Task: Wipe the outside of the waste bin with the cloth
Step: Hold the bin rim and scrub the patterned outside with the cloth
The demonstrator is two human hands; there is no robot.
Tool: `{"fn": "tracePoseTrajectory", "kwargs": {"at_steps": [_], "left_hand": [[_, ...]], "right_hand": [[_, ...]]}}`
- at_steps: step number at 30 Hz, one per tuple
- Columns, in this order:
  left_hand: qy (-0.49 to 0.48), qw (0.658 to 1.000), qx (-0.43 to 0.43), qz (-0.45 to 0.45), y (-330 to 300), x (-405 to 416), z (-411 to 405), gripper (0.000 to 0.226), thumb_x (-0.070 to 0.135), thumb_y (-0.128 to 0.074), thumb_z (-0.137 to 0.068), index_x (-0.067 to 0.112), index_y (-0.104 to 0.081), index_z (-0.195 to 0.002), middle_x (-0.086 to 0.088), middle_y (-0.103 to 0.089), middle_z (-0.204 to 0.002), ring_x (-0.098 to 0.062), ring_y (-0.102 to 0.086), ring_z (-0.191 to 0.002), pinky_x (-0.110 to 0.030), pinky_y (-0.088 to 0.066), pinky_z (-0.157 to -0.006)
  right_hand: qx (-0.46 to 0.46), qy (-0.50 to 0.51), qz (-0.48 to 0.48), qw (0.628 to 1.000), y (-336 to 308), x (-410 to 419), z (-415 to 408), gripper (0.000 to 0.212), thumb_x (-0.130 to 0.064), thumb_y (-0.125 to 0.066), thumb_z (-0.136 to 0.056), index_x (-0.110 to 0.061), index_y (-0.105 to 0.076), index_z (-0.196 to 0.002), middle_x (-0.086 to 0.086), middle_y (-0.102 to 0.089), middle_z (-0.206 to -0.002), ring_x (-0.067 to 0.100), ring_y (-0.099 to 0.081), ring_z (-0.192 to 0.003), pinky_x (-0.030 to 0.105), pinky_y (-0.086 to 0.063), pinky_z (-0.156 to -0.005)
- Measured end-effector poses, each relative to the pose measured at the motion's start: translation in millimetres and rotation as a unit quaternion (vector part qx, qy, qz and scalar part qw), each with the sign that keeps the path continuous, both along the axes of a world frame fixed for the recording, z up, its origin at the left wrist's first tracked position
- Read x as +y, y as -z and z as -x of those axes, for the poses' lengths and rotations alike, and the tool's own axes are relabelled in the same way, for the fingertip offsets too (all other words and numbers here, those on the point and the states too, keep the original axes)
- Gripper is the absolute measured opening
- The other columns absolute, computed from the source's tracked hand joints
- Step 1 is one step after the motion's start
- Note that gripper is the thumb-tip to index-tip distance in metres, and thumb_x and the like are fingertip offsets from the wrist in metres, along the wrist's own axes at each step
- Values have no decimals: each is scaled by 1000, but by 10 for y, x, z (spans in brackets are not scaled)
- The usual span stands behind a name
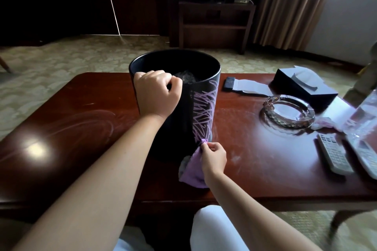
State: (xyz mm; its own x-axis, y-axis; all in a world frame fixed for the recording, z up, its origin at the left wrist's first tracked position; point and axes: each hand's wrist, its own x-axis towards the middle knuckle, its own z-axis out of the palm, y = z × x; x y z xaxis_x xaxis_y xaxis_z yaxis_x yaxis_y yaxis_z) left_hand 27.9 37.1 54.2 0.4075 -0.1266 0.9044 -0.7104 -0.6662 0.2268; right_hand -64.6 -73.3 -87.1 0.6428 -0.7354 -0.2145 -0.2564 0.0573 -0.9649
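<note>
Pinched between the thumb and curled fingers of my right hand [213, 156] is a purple cloth [192, 171], its top corner pressed against the lower outside wall of the waste bin [183, 112] while the rest hangs down in loose folds to the table [85, 120] near the front edge. My left hand [157, 92] is curled over the near rim of the bin, fingers hooked inside and the back of the hand facing me, gripping it. I am holding a black, round bin that stands upright on the dark reddish wooden table, its long axis vertical and its open mouth pointing up. Purple scribbled lines run down its right side, ending just above the cloth. Something crumpled lies inside, though I cannot tell what. To the right on the tabletop, well apart from the bin, sit a clear glass ashtray [287, 113], a dark tissue box [304, 85] with a tissue sticking up, a small dark remote [228, 83] resting against a sheet of paper [250, 87], and a pale grey remote control [334, 154] near the right edge. Beyond the table are patterned carpet [61, 57], a dark wooden stand [215, 24] and brown curtains [289, 2].
</note>
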Motion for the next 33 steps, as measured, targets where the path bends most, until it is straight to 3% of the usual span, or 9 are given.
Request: {"fn": "tracePoseTrajectory", "kwargs": {"at_steps": [3,7,12,16,21,24,28,33], "left_hand": [[-2,1000,0,1,8,-3,-8,34,22,-41,-75,20,-22,-47,11,-17,-46,-16,-25,-43,-33,-27,-58],[-2,1000,1,-2,-6,9,-5,35,22,-41,-75,21,-20,-48,12,-13,-46,-16,-25,-43,-34,-30,-57],[-3,1000,-1,-1,-3,3,3,34,21,-41,-76,21,-21,-48,11,-15,-47,-17,-25,-43,-35,-31,-56],[1,1000,-3,-2,-10,13,4,35,20,-42,-76,20,-21,-48,12,-13,-46,-16,-24,-43,-33,-29,-56],[2,1000,-5,-2,-11,12,28,34,20,-42,-77,20,-22,-48,10,-18,-48,-16,-25,-45,-32,-27,-57],[4,1000,-4,-5,-30,19,33,34,20,-42,-77,20,-23,-48,9,-20,-48,-16,-26,-45,-31,-25,-57],[1,1000,2,-7,-37,27,48,34,21,-41,-78,18,-25,-48,10,-20,-48,-16,-27,-45,-30,-24,-58],[5,1000,0,-31,-32,63,46,38,23,-39,-86,18,-30,-50,8,-29,-50,-22,-40,-47,-30,-23,-60]], "right_hand": [[-16,-4,2,1000,-16,10,24,13,-25,-64,-87,-12,-66,-83,-1,-65,-78,13,-58,-77,21,-37,-68],[42,-11,-38,998,30,24,22,15,-29,-64,-86,-14,-68,-88,3,-68,-86,17,-59,-84,22,-37,-72],[-12,8,-34,999,-64,25,13,14,-27,-66,-85,-14,-66,-83,1,-67,-81,15,-60,-78,22,-39,-69],[29,3,-72,997,-12,108,34,11,-28,-64,-87,-16,-65,-85,3,-68,-87,18,-61,-86,23,-41,-73],[-63,25,-36,997,-229,131,21,13,-26,-67,-85,-16,-62,-79,-6,-64,-75,8,-58,-71,12,-40,-59],[-31,24,-70,997,-218,164,24,13,-28,-67,-85,-17,-62,-80,0,-67,-82,14,-62,-79,21,-41,-67],[41,32,-107,993,-239,220,2,15,-30,-63,-87,-16,-66,-89,5,-69,-92,22,-62,-93,21,-40,-75],[-23,32,-74,997,-523,220,-26,11,-29,-63,-86,-19,-64,-82,-1,-67,-84,16,-61,-85,22,-42,-76]]}}
